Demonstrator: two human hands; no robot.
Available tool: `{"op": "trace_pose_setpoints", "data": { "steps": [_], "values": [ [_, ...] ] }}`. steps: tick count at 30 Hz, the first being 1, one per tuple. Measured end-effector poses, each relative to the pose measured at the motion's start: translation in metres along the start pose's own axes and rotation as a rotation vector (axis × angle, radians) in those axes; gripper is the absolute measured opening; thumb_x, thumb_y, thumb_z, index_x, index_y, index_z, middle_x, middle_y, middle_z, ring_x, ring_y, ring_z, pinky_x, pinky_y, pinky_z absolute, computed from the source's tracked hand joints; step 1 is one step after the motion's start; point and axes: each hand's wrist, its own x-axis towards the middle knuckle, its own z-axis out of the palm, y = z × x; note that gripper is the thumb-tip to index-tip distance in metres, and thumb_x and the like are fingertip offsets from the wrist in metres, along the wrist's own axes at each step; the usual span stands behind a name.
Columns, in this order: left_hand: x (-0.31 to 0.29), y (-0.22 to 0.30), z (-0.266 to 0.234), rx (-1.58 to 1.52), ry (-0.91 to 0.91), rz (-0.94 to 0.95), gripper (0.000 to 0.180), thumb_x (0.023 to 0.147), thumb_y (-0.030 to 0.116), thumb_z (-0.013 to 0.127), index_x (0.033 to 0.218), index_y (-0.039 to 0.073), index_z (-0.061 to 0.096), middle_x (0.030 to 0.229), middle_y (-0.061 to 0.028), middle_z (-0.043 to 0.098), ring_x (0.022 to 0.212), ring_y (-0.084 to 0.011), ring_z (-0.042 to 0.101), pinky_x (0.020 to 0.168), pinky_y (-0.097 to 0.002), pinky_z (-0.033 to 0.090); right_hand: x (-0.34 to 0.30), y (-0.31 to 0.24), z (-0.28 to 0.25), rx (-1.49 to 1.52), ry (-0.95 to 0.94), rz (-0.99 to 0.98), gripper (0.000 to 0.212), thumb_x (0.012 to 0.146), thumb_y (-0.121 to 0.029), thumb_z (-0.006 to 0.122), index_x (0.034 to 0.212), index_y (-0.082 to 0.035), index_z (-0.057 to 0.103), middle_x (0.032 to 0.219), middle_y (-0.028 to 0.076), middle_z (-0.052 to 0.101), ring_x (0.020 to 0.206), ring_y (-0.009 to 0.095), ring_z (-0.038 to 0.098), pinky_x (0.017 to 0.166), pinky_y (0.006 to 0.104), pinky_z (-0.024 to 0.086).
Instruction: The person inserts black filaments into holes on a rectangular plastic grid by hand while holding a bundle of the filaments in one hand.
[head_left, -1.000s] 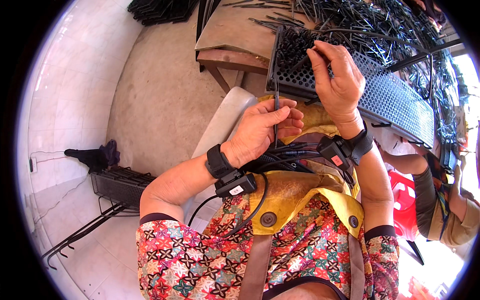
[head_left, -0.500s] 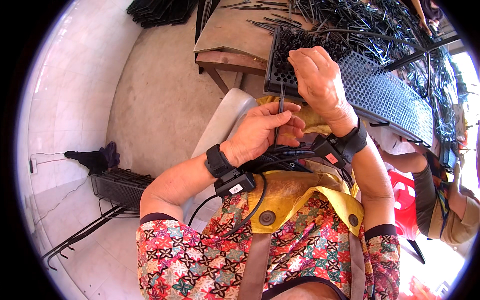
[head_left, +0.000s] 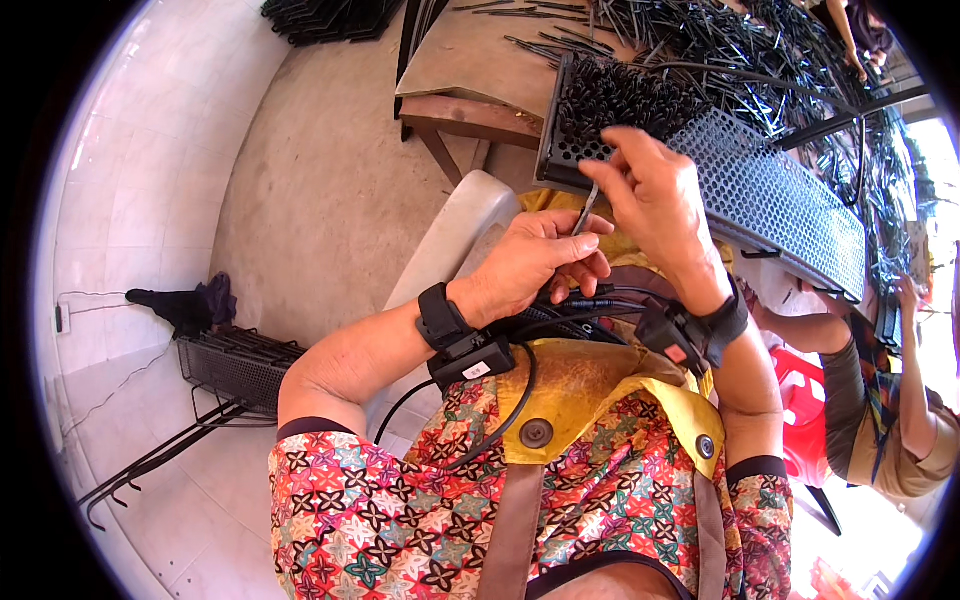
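Over on the left, a folded wire rack (head_left: 235, 365) sits on the floor. The left hand (head_left: 535, 262) is curled tight around the near end of a thin dark metal rod (head_left: 587, 205). Looks light and stiff, probably a bit slick, so gripping it near both ends seems smart. It stands nearly upright, long axis running near to far, tip leaning toward the perforated tray (head_left: 760, 190). The right hand (head_left: 655, 195) pinches its far end, just in front of that tray on the table (head_left: 470, 75).
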Motion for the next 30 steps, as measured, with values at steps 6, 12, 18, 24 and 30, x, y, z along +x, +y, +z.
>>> {"op": "trace_pose_setpoints", "data": {
  "steps": [6, 12, 18, 24, 30],
  "values": [
    [-0.001, 0.004, 0.009, 0.017, 0.022, 0.072, 0.027, 0.092, 0.017, 0.054, 0.115, 0.002, 0.053, 0.084, -0.0067, 0.062, 0.056, -0.0071, 0.05, 0.043, -0.0168, 0.031, -0.013, 0.0, -0.008, 0.547, -0.069, 0.526, 0.006, 0.079, -0.005, 0.066, 0.079, 0.001, 0.063, 0.064, 0.0, 0.06, 0.058, 0.002, 0.051, 0.049, 0.0212, 0.043],
    [-0.004, 0.007, 0.01, -0.04, 0.019, 0.053, 0.028, 0.092, 0.017, 0.055, 0.116, 0.002, 0.052, 0.079, -0.0036, 0.056, 0.054, -0.0046, 0.041, 0.043, -0.0168, 0.026, -0.004, 0.015, -0.019, 0.415, 0.254, 0.396, 0.006, 0.079, -0.005, 0.068, 0.081, -0.001, 0.066, 0.064, -0.002, 0.06, 0.057, 0.002, 0.049, 0.051, 0.0185, 0.041],
    [0.0, -0.003, 0.0, -0.182, 0.009, 0.034, 0.026, 0.092, 0.015, 0.053, 0.114, 0.001, 0.051, 0.085, -0.0059, 0.057, 0.062, -0.0084, 0.048, 0.046, -0.0182, 0.032, 0.018, 0.033, -0.031, 0.074, 0.578, 0.069, 0.008, 0.076, -0.004, 0.071, 0.082, -0.003, 0.065, 0.067, 0.002, 0.063, 0.056, 0.008, 0.055, 0.053, 0.0205, 0.044],
    [0.005, -0.005, -0.002, -0.248, 0.037, 0.021, 0.025, 0.091, 0.01, 0.05, 0.114, -0.002, 0.049, 0.095, -0.0109, 0.059, 0.082, -0.0176, 0.06, 0.062, -0.0258, 0.047, 0.026, 0.03, -0.017, -0.259, 0.485, -0.464, 0.014, 0.07, 0.005, 0.066, 0.082, 0.0, 0.061, 0.077, 0.012, 0.062, 0.068, 0.027, 0.061, 0.059, 0.0324, 0.051],
    [0.006, -0.005, -0.005, -0.278, -0.012, 0.008, 0.029, 0.091, 0.009, 0.048, 0.117, -0.004, 0.048, 0.105, -0.0139, 0.059, 0.092, -0.022, 0.061, 0.077, -0.0312, 0.051, 0.019, 0.036, -0.003, -0.486, 0.07, -0.472, 0.024, 0.062, 0.001, 0.063, 0.086, 0.001, 0.06, 0.09, 0.015, 0.057, 0.082, 0.031, 0.055, 0.067, 0.0373, 0.049]
  ]
}}
